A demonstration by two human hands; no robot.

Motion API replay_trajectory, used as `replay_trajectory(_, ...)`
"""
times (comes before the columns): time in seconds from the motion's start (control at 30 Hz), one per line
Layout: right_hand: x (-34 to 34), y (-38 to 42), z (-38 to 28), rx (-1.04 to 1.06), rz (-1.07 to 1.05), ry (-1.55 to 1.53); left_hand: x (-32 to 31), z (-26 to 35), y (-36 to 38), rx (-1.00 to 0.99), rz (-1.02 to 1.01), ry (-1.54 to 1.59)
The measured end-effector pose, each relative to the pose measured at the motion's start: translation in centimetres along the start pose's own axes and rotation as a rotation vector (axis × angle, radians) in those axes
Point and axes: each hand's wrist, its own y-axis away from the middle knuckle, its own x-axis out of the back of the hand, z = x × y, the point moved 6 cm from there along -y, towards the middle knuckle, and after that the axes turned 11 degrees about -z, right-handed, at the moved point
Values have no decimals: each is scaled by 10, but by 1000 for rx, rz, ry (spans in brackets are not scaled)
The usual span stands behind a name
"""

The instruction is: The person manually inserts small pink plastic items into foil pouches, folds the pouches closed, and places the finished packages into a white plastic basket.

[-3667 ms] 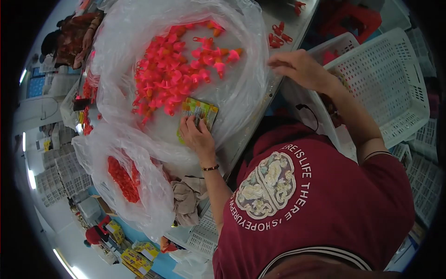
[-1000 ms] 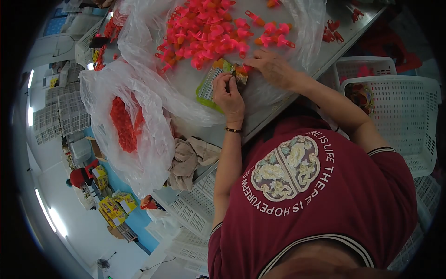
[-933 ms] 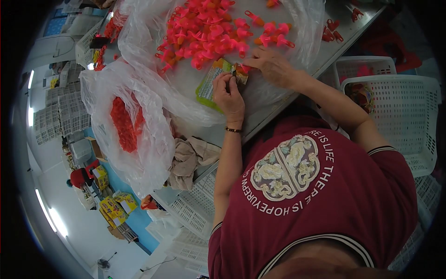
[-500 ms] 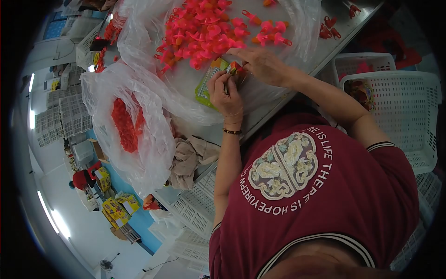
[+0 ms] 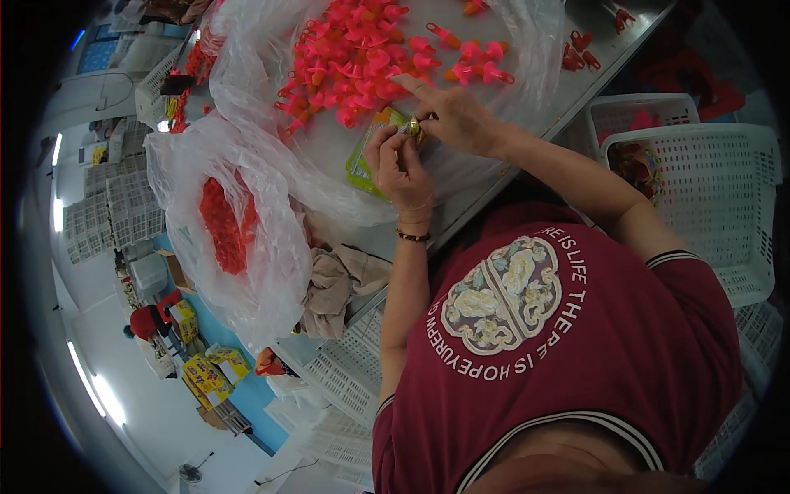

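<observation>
My left hand (image 5: 401, 173) is closed in a pinch, its fingertips at a small shiny gold-and-silver piece (image 5: 412, 126) that looks like wrapper foil. My right hand (image 5: 461, 122) meets it from the right, thumb and bent fingers closed at the same piece, index finger stretched toward the pile. What the right fingers grip is partly hidden. Under and beside the left hand lies a flat green-and-yellow packet (image 5: 360, 167). Just beyond both hands is a heap of pink-and-orange pacifier-shaped pieces (image 5: 362, 62) on clear plastic.
A clear plastic bag (image 5: 276, 284) with red pieces (image 5: 222, 226) hangs at the table's left side, beside a beige cloth (image 5: 329, 292). White baskets (image 5: 699, 206) stand on the right. Several red clips (image 5: 580, 49) lie on the metal table (image 5: 605, 78). Yellow boxes (image 5: 206, 379) are further off.
My right hand has shifted slightly left and up. The red-orange patch between my hands is no longer seen; the shiny foil piece shows there instead. My left hand stays nearly in place.
</observation>
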Motion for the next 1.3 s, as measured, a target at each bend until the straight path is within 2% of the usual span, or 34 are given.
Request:
replay_trajectory(0.17,-10,3,8,-61,-35,-265,2,-4,0,70,45,22)
replay_trajectory(0.23,-15,4,10,-85,-126,-599,5,-10,0,122,59,24)
replay_trajectory(0.37,-7,4,-4,23,-106,-471,6,-7,-4,170,-7,79)
replay_trajectory(0.43,-6,2,-3,66,-153,-410,8,-8,-10,195,50,319)
replay_trajectory(0.47,-5,3,-4,67,-154,-409,13,-7,-13,195,51,319)
replay_trajectory(0.53,1,5,-11,111,-176,-378,10,-18,-14,440,-146,408)
replay_trajectory(0.57,2,5,-12,112,-177,-378,12,-23,-14,440,-145,408)
replay_trajectory(0.63,5,6,-14,99,-195,-350,0,-35,-8,568,-273,645)
replay_trajectory(0.77,14,10,-21,119,-158,-428,0,-32,-4,556,-165,782)
replay_trajectory(0.83,21,9,-20,139,-87,-231,6,-26,-5,503,-80,739)
replay_trajectory(0.93,20,7,-13,144,-6,-251,6,-25,-2,453,-34,844)
replay_trajectory(1.07,19,6,-17,78,-55,-316,8,-23,0,449,-18,883)
replay_trajectory(1.17,13,4,-19,23,-116,-264,7,-19,1,481,-46,890)
replay_trajectory(1.23,10,0,-16,85,-90,-111,5,-23,5,478,-12,930)
replay_trajectory(1.3,11,-1,-11,29,-139,-146,5,-24,7,480,-29,948)
